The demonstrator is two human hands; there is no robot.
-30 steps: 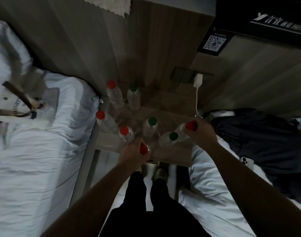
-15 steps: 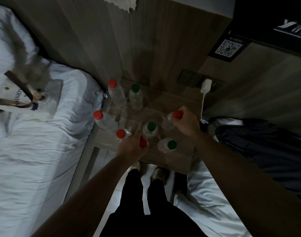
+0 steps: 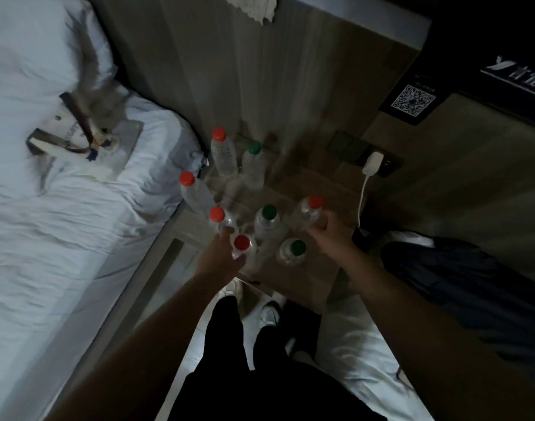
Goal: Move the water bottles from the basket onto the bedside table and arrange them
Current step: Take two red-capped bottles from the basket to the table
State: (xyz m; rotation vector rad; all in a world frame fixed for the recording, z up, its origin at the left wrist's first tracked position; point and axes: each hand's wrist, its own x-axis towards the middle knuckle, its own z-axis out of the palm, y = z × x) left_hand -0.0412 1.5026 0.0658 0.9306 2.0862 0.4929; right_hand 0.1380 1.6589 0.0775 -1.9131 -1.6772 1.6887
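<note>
Several clear water bottles with red or green caps stand on the wooden bedside table (image 3: 302,281) between two beds. My left hand (image 3: 222,256) grips a red-capped bottle (image 3: 242,246) at the table's near left edge. My right hand (image 3: 328,233) grips another red-capped bottle (image 3: 309,211) at the right of the group. Two green-capped bottles (image 3: 267,220) (image 3: 293,252) stand between my hands. Three red-capped bottles (image 3: 220,151) (image 3: 193,189) (image 3: 219,218) and one green-capped bottle (image 3: 254,161) stand behind and to the left. A white tote bag (image 3: 84,147) lies on the left bed.
A white bed (image 3: 62,238) borders the table on the left. Dark clothing (image 3: 460,287) lies on the right bed. A white charger (image 3: 373,163) is plugged into the wall socket, its cable hanging beside the table. My legs and shoes (image 3: 269,311) are below the table's front edge.
My right hand has carried its red-capped bottle from the table's right edge inward and back, beside the green-capped bottles. My left hand has stayed on its bottle.
</note>
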